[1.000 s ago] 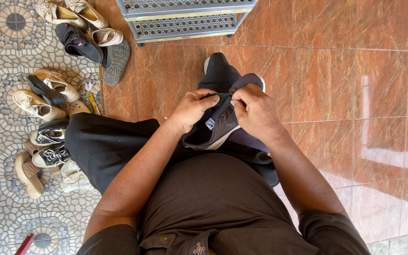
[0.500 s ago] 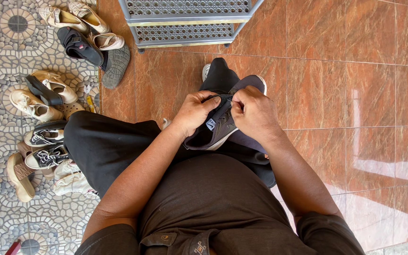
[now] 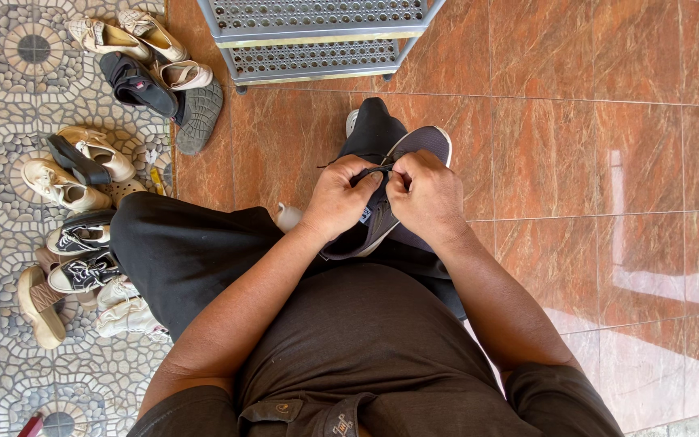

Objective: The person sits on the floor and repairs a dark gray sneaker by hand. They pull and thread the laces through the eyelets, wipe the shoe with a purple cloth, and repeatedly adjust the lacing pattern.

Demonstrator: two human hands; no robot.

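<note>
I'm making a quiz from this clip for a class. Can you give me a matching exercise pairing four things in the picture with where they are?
Things:
1. grey shoe
2. metal rack
3. black-and-white sneakers
4. left hand

Places:
A. top of the view, on the reddish tiles
B. on the person's lap, between both hands
C. pinching the lace beside the right hand
D. on the patterned floor, left of the person's knee

Pairs: 1-B, 2-A, 3-D, 4-C

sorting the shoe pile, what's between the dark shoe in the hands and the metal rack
In the head view, only bare red tile floor lies between the dark shoe and the metal rack.
</note>
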